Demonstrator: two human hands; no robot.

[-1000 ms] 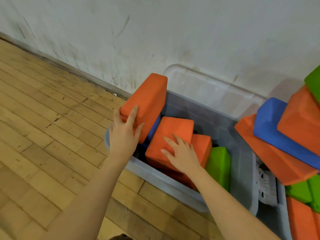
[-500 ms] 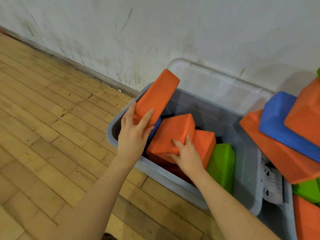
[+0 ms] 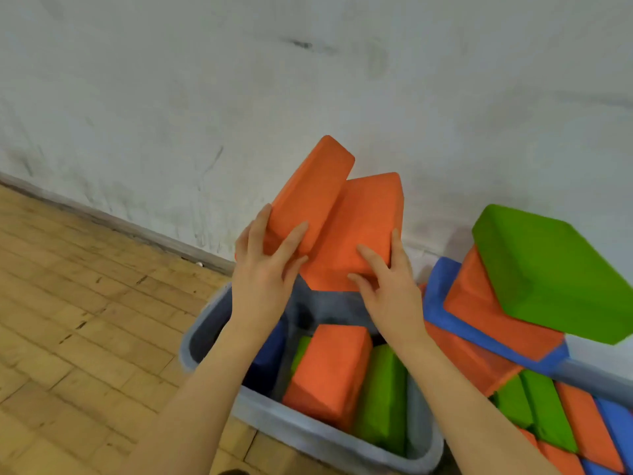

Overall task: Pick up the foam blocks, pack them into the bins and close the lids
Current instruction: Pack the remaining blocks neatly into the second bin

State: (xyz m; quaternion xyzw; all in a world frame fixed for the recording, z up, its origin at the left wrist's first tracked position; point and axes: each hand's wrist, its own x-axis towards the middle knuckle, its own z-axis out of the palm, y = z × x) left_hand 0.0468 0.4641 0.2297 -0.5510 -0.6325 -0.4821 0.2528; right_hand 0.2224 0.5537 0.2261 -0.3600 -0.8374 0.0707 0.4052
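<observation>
- Left hand (image 3: 263, 286) has its grip clamped on one orange block (image 3: 310, 197), raised above the grey bin (image 3: 329, 437).
- Right hand (image 3: 390, 289) grips a second orange block (image 3: 363, 221), touching the first.
- Far right, more blocks pile (image 3: 548, 269) by the wall.

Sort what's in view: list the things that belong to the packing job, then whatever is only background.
Job:
- two orange foam blocks, one gripped by the left hand, one by the right hand
- grey plastic bin holding blocks
- heaped foam blocks on the right

Background:
- wooden floor
- scuffed white wall
</observation>
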